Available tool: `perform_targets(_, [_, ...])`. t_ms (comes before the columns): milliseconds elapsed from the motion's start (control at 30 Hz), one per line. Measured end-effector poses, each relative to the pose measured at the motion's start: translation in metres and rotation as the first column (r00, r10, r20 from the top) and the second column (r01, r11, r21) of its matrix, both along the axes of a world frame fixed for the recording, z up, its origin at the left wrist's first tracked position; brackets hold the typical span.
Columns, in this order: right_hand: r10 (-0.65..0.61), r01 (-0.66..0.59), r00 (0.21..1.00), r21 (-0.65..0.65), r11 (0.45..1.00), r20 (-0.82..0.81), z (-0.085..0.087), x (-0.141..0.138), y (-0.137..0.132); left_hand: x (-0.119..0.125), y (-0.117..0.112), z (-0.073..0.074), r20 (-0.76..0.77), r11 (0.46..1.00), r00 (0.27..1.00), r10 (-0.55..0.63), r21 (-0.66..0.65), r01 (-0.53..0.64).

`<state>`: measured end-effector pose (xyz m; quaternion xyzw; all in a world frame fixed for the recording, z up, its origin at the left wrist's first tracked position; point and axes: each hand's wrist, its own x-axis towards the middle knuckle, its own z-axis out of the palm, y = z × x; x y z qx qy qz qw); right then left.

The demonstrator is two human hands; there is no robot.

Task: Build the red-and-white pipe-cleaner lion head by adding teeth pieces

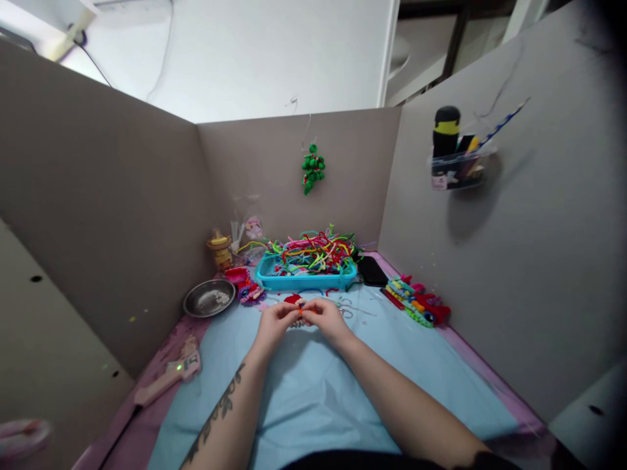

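Note:
Over the middle of the blue sheet (313,398), my left hand (277,320) and my right hand (327,318) meet fingertip to fingertip. Both pinch a small piece of orange pipe cleaner (300,313), mostly hidden by the fingers. Just behind the fingers lies a red fuzzy piece (292,298). A pair of scissors (347,312) rests right of my right hand. Beyond the hands stands a blue tray (306,282) heaped with many-coloured pipe cleaners (318,251).
To the left are a metal bowl (208,300) with small pale bits and a glue gun (169,378) with a green light. A black phone (372,271) and colourful fuzzy crafts (418,301) lie right. Grey panels (304,137) enclose the table; a green ornament (312,170) hangs behind.

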<state>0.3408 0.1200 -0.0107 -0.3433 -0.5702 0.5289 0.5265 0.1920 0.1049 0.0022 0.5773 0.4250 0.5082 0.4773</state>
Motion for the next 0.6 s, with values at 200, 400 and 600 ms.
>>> perform_targets(200, [-0.188, 0.135, 0.967, 0.276, 0.952, 0.174, 0.0009, 0.0011, -0.0045, -0.0026, -0.0013, 0.0, 0.048, 0.994, 0.999, 0.014, -0.11, -0.008])
perform_targets(400, [-0.283, 0.118, 0.92, 0.5, 0.858, 0.269, 0.0013, 0.0009, -0.0078, -0.0025, -0.0044, 0.0036, 0.122, 0.973, 0.992, -0.019, -0.225, 0.046])
perform_targets(600, [-0.202, 0.126, 0.954, 0.314, 0.941, 0.223, -0.0034, -0.0004, -0.0025, -0.0006, -0.0019, -0.0006, 0.025, 0.998, 1.0, -0.018, -0.057, 0.02])
